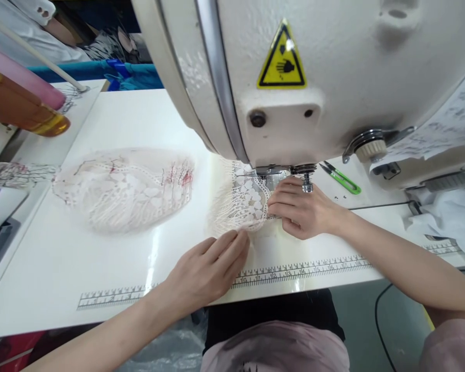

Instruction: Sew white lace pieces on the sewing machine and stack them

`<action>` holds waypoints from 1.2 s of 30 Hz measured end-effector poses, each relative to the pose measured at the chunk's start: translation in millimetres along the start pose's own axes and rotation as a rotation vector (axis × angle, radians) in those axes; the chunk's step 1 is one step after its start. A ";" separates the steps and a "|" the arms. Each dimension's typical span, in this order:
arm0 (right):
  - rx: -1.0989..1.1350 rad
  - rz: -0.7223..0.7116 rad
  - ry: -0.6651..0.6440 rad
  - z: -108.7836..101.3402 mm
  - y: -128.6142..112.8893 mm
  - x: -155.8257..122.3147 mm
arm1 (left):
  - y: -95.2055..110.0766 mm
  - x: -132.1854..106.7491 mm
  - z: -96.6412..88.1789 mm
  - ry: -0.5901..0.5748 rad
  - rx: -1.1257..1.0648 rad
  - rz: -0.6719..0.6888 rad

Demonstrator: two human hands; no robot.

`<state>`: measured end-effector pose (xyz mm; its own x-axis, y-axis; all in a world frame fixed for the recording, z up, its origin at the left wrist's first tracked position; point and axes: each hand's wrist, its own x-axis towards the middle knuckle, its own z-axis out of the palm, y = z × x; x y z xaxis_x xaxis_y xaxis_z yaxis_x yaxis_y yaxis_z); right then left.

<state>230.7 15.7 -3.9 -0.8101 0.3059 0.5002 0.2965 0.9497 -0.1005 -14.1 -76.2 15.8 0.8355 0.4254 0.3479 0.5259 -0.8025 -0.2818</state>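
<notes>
A piece of white fringed lace (248, 201) lies flat under the needle area of a sewing machine (232, 93). My left hand (213, 263) pinches the lace's near edge between thumb and fingers. Close to the presser foot, my right hand (304, 206) has its fingers curled and pressed down on the lace's right edge. The fingertips of that hand partly hide the lace and the metal plate beneath. To the left, a bundle of sheer lace pieces (124, 191) with reddish thread marks rests on the white table.
Green-handled thread snips (343, 178) lie right of the needle. A printed ruler strip (287, 273) runs along the front of the table (170, 119). An amber bottle (23, 103) and a pink bottle (27, 70) are at far left. White cloth (449, 222) lies at right; another person's arm shows at top left.
</notes>
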 end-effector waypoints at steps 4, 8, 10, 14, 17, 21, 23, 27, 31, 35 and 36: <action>0.044 0.006 -0.005 -0.6 -0.3 -0.5 | -4.8 -0.3 2.8 -0.028 0.018 -0.082; 0.047 -0.015 -0.006 0.0 0.8 -0.3 | -9.3 1.2 -2.3 -0.031 -0.038 -0.126; 0.022 -0.026 -0.004 0.1 1.9 0.2 | -13.1 5.8 -9.8 -0.040 -0.181 -0.290; -0.050 -0.060 0.025 -0.3 4.1 0.6 | -25.7 22.1 -21.9 -0.080 -0.382 -0.448; -0.091 -0.090 0.053 -1.2 5.7 -0.8 | -34.8 33.7 -12.9 -0.128 -0.432 -0.283; -0.142 -0.123 0.103 -2.2 6.8 -2.6 | -36.9 40.7 16.6 -0.060 -0.290 -0.126; -0.138 -0.109 0.092 -2.4 6.4 -1.9 | -34.1 40.6 28.2 0.048 -0.194 -0.088; -0.080 -0.033 -0.010 -2.5 3.8 2.8 | -28.0 38.2 35.0 0.155 -0.115 -0.082; -0.038 -0.061 -0.010 -1.0 2.3 4.5 | -27.6 37.5 32.1 0.168 -0.029 -0.101; 0.032 -0.062 0.060 1.3 3.7 2.2 | -30.4 35.6 34.1 0.186 -0.073 -0.090; 0.046 -0.061 0.072 1.5 4.0 1.7 | -30.9 34.6 35.4 0.176 -0.122 -0.091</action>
<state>229.7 20.1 -4.7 -0.7873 0.2431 0.5667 0.2228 0.9691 -0.1062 4.2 -21.9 4.8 0.7394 0.4271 0.5205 0.5656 -0.8134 -0.1360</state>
